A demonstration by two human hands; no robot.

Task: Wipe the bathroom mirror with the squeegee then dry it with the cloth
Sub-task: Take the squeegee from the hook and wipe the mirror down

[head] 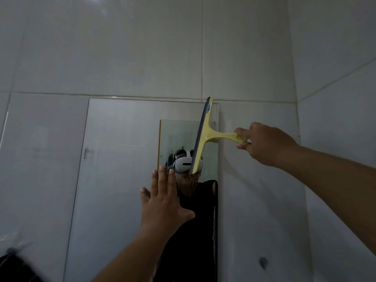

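A: Where is the pale yellow plastic squeegee with the dark rubber blade [201, 135]?

B: At the top right of the frameless rectangular wall mirror [122, 159]. Its blade runs nearly upright, tilted a little, along the mirror's right edge, and the handle sticks out to the right into the right hand [262, 143]. That hand's fingers [241, 132] curl round the handle end and pinch it.

A: And the other hand?

B: The left hand [162, 200] is held flat at the lower middle of the glass, fingers straight and slightly spread, holding nothing. Contact with the glass cannot be confirmed.

A: What does the stroke turn on?

B: Likely a pull leftward or down across the glass, and the left hand lies in that path. Grey wall tiles [142, 47] surround the mirror; no cloth is visible.
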